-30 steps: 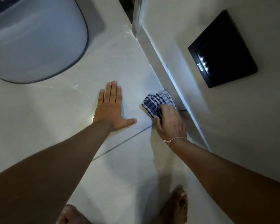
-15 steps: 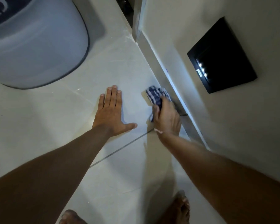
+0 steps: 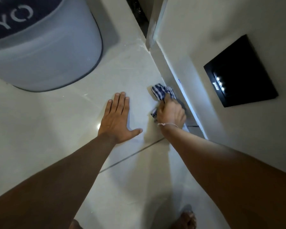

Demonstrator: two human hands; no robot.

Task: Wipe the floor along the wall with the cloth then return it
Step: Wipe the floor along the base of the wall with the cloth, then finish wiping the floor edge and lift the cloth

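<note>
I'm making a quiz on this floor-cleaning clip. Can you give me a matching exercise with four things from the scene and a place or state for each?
Things:
1. left hand
2. right hand
3. checked cloth
4. black panel

States:
A. mounted on the wall, small lights lit
B. pressed flat on the floor, fingers spread
C. bunched at the foot of the wall
D. closed around fabric

Pairs: 1-B, 2-D, 3-C, 4-A

The room is dim. A small bright spot of glare shines on the floor beside the left hand. Soft shadows lie under both arms. The edges bend and look a bit blurry.
</note>
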